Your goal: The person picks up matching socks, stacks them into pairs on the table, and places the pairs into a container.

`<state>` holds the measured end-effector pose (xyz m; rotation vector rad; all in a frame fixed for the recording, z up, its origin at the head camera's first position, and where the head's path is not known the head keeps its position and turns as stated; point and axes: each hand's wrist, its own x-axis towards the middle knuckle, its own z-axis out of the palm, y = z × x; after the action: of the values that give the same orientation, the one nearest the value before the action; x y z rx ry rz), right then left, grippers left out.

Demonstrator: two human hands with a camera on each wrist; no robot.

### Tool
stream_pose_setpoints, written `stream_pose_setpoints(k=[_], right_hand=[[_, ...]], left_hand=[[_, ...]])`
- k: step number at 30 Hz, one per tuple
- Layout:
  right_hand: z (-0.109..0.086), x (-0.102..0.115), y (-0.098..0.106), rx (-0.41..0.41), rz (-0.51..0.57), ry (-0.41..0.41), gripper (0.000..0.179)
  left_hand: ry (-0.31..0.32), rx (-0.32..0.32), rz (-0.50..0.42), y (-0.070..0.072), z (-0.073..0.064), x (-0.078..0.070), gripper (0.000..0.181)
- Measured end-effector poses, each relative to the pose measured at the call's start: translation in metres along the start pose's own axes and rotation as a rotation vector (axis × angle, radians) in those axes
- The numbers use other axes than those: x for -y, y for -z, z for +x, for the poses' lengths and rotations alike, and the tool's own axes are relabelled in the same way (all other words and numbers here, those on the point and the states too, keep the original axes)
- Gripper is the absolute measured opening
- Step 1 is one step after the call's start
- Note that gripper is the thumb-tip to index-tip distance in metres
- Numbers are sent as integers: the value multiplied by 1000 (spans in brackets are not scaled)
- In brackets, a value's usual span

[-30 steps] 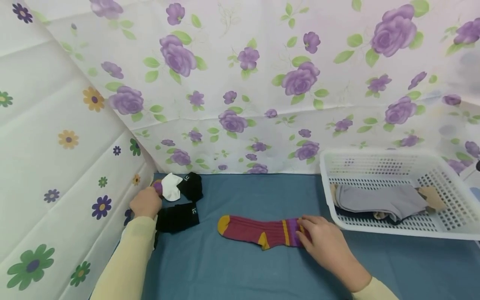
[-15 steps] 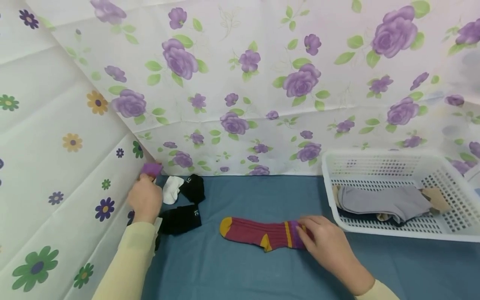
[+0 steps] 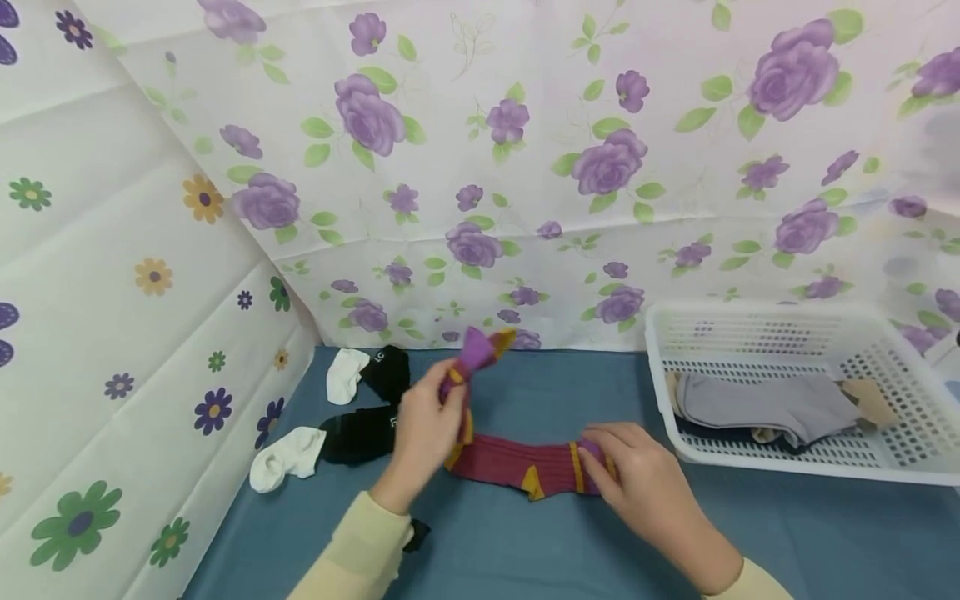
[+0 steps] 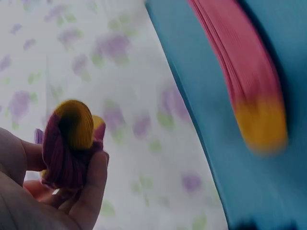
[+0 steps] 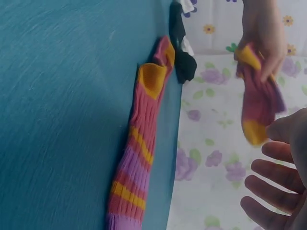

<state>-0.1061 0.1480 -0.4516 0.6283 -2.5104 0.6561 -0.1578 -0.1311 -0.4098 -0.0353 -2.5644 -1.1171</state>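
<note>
A maroon sock (image 3: 517, 467) with yellow heel and toe and a purple-and-yellow striped cuff lies flat on the blue cloth. Above its toe end, my left hand (image 3: 427, 425) grips a matching sock (image 3: 480, 350), bunched up with part of it sticking out past the fingers. The left wrist view shows this bunched sock (image 4: 67, 158) between thumb and fingers, its yellow part uppermost. My right hand (image 3: 641, 479) is at the flat sock's cuff, overlapping it in the head view. In the right wrist view, the fingers (image 5: 276, 175) are spread loosely and hold nothing.
At the right stands a white plastic basket (image 3: 802, 467) with a grey sock (image 3: 765, 400) and other socks inside. White socks (image 3: 285, 458) and black socks (image 3: 356, 435) lie at the left, and a small black item (image 3: 417, 535) shows by the left sleeve. Floral sheets rise behind and left.
My left hand has brought the bunched sock from the far left corner rightward, over the flat sock's toe end. A white sock at the left is now uncovered. My right hand stays at the cuff.
</note>
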Motion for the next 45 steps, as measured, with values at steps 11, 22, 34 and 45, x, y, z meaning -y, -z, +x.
stream_pose_setpoints(k=[11, 22, 34, 45], right_hand=[[8, 13, 2, 186, 262, -238, 26], [25, 16, 15, 67, 199, -311, 42], [53, 23, 50, -106, 359, -53, 21], [57, 41, 78, 41, 345, 98, 25]], left_hand=[[-155, 340, -236, -40, -44, -40, 33], [-492, 270, 61, -55, -61, -43, 47], [-324, 361, -37, -58, -42, -48, 71], [-420, 600, -408, -39, -14, -72, 63]])
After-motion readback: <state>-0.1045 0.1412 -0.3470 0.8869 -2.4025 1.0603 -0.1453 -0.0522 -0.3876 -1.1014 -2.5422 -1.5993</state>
